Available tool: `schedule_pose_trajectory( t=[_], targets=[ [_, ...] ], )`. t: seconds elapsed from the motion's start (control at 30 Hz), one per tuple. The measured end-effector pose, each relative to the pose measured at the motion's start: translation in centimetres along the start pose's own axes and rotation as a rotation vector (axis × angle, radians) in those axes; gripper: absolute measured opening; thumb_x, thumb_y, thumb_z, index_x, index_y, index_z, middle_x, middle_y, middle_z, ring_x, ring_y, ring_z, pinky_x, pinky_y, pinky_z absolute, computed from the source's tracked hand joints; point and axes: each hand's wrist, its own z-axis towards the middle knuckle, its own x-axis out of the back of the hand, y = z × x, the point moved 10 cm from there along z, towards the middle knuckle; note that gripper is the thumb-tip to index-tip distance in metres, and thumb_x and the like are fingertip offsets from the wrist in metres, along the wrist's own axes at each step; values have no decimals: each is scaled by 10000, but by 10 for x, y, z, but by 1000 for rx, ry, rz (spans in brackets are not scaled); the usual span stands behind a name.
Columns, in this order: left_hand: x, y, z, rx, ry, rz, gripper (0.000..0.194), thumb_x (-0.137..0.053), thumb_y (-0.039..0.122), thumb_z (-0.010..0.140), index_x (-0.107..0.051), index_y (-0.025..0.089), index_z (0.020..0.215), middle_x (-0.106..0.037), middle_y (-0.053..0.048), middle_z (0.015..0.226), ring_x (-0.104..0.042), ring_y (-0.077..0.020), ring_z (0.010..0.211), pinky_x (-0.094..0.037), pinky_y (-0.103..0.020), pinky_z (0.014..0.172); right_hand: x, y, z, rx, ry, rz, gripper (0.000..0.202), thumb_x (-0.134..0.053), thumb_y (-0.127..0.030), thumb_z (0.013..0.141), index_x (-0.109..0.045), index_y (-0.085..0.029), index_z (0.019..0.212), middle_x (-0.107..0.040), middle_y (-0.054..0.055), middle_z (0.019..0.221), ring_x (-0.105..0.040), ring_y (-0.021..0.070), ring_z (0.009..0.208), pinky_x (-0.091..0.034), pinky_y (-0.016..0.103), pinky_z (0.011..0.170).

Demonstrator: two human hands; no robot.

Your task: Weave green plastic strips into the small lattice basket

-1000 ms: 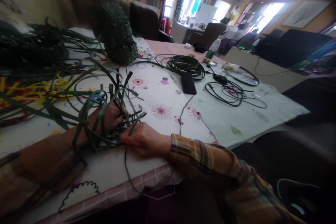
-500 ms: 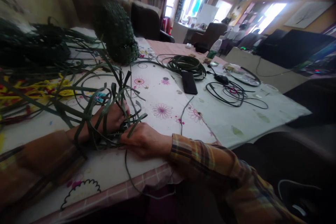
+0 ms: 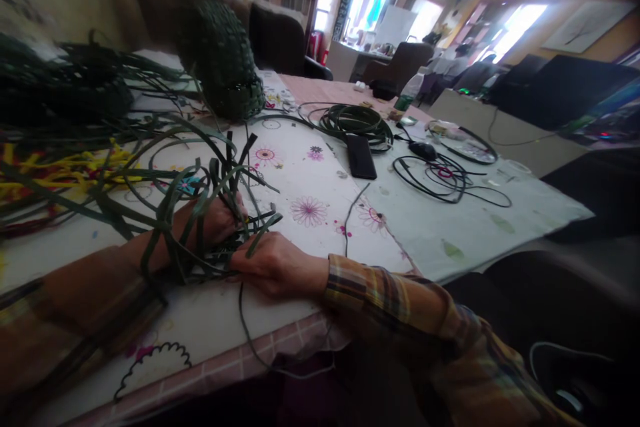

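Dark green flat weaving strips (image 3: 170, 210) loop and cross in a loose tangle around both my hands on the flowered tablecloth. My left hand (image 3: 225, 217) is closed among the upright strips, partly hidden behind them. Close beside it, my right hand (image 3: 277, 263) pinches a strip at the near right edge of the woven piece (image 3: 227, 247), whose middle is mostly covered by hands and loops. One thin strip (image 3: 250, 340) hangs from below my right hand over the table's front edge.
A finished-looking green woven basket (image 3: 225, 63) stands at the back. Yellow and red strips (image 3: 75, 170) lie left. Towards the right are a coil of green strip (image 3: 350, 121), a black phone (image 3: 361, 159), a black cable (image 3: 435, 180) and a plastic bottle (image 3: 407, 95). Chairs stand around the table.
The long loops on the left have shifted, one now arching higher behind my left hand. Both hands stay almost in the same place, still closed on the strips.
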Motion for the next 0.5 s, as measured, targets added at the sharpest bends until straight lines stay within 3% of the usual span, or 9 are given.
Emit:
schedule_pose_trajectory(
  t=[0.13, 0.3, 0.5],
  targets=[
    [-3, -7, 0, 129, -83, -78, 285, -415, 247, 1030, -691, 193, 985, -680, -107, 1106, -629, -245, 973, -521, -369, 922, -2, 1, 1, -20, -24, -14, 284, -428, -219, 1098, -534, -205, 835, -656, 41, 802, -599, 173, 824, -429, 298, 752],
    [-3, -9, 6, 175, -87, -129, 209, -476, 232, 984, -660, 185, 897, -676, -124, 1060, -627, -290, 1012, -529, -405, 927, -1, 3, 1, -21, -7, -21, 301, -421, -251, 1105, -537, -204, 830, -668, 50, 802, -599, 175, 807, -431, 300, 748],
    [-9, -14, 14, 200, -71, -150, 107, -527, 127, 869, -578, 194, 802, -654, -90, 952, -643, -250, 899, -512, -332, 840, -1, 7, -1, -28, -4, -28, 243, -467, -206, 1076, -562, -196, 853, -690, 48, 831, -620, 167, 831, -453, 292, 778]
  ],
)
